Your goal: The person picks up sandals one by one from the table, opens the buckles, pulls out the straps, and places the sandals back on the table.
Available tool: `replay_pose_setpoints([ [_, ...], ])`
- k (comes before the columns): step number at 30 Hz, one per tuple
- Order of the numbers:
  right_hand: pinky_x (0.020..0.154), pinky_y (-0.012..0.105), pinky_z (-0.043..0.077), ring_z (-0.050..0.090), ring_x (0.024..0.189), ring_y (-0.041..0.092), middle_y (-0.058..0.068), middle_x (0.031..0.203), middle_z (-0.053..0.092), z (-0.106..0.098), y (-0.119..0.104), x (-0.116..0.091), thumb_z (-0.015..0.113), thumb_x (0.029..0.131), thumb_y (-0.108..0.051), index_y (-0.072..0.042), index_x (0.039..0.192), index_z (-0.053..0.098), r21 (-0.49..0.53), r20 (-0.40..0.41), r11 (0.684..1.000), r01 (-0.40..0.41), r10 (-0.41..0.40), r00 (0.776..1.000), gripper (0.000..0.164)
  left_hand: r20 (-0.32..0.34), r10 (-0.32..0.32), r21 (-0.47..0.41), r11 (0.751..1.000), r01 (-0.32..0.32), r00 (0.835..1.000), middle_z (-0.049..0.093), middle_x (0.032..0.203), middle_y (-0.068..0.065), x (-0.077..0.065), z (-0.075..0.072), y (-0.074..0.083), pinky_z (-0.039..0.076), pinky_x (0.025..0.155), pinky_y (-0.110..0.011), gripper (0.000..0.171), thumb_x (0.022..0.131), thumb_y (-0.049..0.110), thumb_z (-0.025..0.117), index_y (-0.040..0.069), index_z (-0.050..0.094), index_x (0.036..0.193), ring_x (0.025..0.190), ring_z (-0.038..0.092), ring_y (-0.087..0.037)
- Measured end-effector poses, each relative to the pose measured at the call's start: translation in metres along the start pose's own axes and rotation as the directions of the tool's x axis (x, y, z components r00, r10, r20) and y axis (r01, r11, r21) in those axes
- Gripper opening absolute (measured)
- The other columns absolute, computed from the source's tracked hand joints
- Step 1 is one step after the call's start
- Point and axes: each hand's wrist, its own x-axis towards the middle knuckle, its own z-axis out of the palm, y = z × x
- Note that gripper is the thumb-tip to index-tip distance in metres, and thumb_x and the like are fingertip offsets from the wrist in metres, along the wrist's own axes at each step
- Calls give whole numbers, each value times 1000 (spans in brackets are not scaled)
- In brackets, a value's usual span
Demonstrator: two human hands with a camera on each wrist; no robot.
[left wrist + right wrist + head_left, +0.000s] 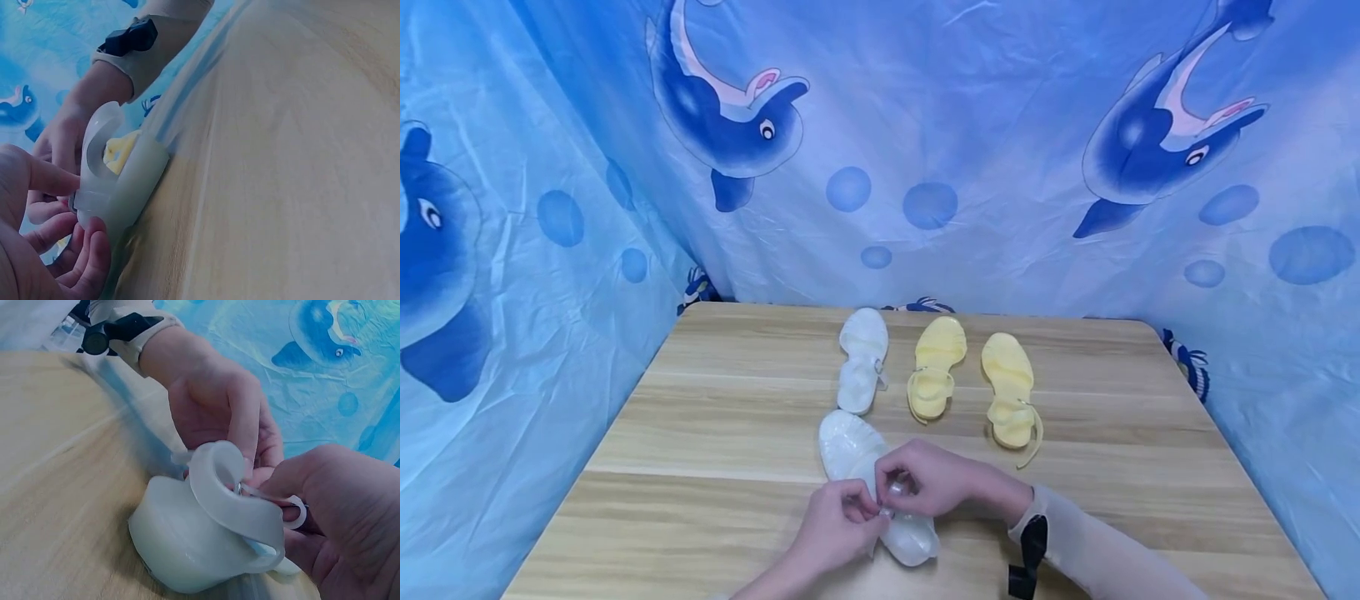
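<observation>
Four sandals counted, two white and two yellow; both hands at work on the nearer white sandal [850,446].
That sandal lies at the near side of the wooden table [700,533], toe pointing away; its heel strap [234,509] stands raised. The left hand [838,527] pinches the strap at its fastening; the right hand [928,479] pinches the thin strap end, which loops between its fingers. Fingers largely cover the fastening, so whether it is buckled cannot be told. The right hand hides part of the sandal's middle. The farther white sandal [863,333] lies just beyond; contact between the two is unclear. Two yellow sandals [936,350] lie to the right, apart. Three dolphins mark the curtain [1000,267], the leftmost cut off by the frame.
</observation>
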Motion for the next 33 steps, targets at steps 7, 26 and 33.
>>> replay_pose_setpoints([
  [7,80,18,63,65,89,-9,-3,93,76,2,-1,-1,76,95,-8,-16,93,70,72,-1,996,-53,53,999,10,15,-21,-29,999,21,1000,73,70,-4,-1,-1,-1,45,44,-17,12,83,8,81,5,69,83,50,57,-4],
  [26,67,15,58,58,78,-9,-8,87,73,6,6,-3,75,92,-3,-18,88,65,20,-52,999,30,-28,998,18,58,-47,-45,998,49,997,71,62,-7,3,-7,-1,46,44,-18,13,82,9,82,2,72,80,48,56,-4],
  [33,75,17,61,62,84,-8,-5,89,74,7,2,-3,78,93,-7,-17,91,68,71,-46,997,-5,8,999,15,74,-36,-48,998,39,997,74,66,-11,3,-7,-3,48,45,-19,12,82,8,82,2,73,84,50,59,-5],
])
